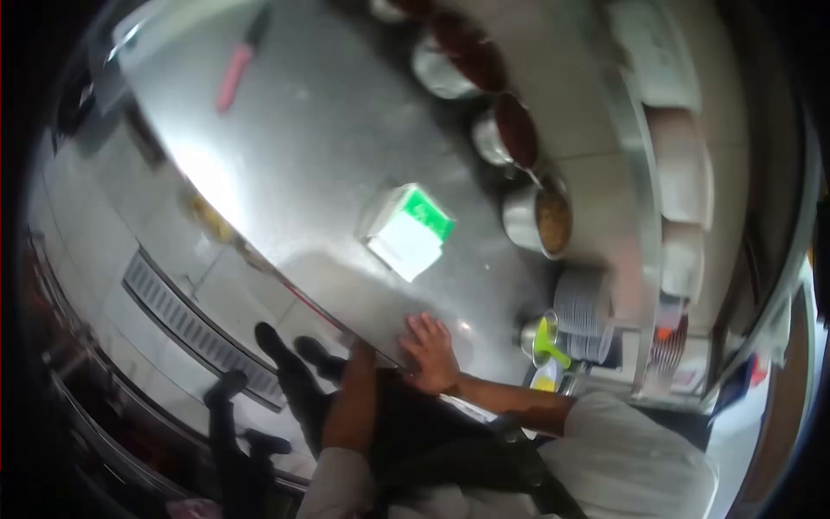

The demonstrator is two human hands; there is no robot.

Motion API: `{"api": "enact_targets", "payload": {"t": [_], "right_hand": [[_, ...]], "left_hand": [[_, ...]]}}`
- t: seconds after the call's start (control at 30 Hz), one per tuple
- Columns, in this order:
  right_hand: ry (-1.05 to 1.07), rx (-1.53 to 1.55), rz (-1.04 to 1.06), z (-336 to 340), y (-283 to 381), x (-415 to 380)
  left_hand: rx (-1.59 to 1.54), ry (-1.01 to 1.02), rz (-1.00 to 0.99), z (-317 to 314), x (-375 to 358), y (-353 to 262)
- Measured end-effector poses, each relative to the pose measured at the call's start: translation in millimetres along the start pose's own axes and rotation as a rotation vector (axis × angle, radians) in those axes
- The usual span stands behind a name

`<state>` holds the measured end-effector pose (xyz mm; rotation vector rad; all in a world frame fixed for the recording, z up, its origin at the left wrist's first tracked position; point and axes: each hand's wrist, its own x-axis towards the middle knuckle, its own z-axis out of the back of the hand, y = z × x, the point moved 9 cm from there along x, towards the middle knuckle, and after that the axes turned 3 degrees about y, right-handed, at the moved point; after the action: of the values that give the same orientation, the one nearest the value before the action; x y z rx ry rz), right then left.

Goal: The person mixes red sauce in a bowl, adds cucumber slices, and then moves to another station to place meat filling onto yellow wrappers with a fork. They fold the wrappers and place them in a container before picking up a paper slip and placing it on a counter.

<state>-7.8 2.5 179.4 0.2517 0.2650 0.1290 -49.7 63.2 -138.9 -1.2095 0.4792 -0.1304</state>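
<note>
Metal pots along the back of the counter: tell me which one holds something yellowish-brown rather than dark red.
It is the metal pot nearest the stack of plates. Its contents look yellowish-brown, while the other pots further along the row hold something dark red.

A single view, from a camera worn on the head, looks steeply down and forward through a wide fisheye lens; black corners ring the frame and straight edges bow. The scene sits rotated, so the desk runs diagonally from upper left to lower right. The camera is close above the wearer's own body: a pale sleeve fills the bottom edge, and the floor lies far below at left. A wall curves up the right side.
</note>
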Motion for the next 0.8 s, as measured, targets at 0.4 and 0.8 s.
{"api": "enact_targets", "payload": {"t": [0.4,0.8], "right_hand": [[-0.006,0.048,0.072,17.9,7.6,-10.5],[-0.748,0.281,-0.065,148.5,-18.3,89.9]], "left_hand": [[-0.2,0.434,0.081,291.4,15.4,-143.1],[-0.564,0.334,0.244,391.0,65.7,-282.4]]}}
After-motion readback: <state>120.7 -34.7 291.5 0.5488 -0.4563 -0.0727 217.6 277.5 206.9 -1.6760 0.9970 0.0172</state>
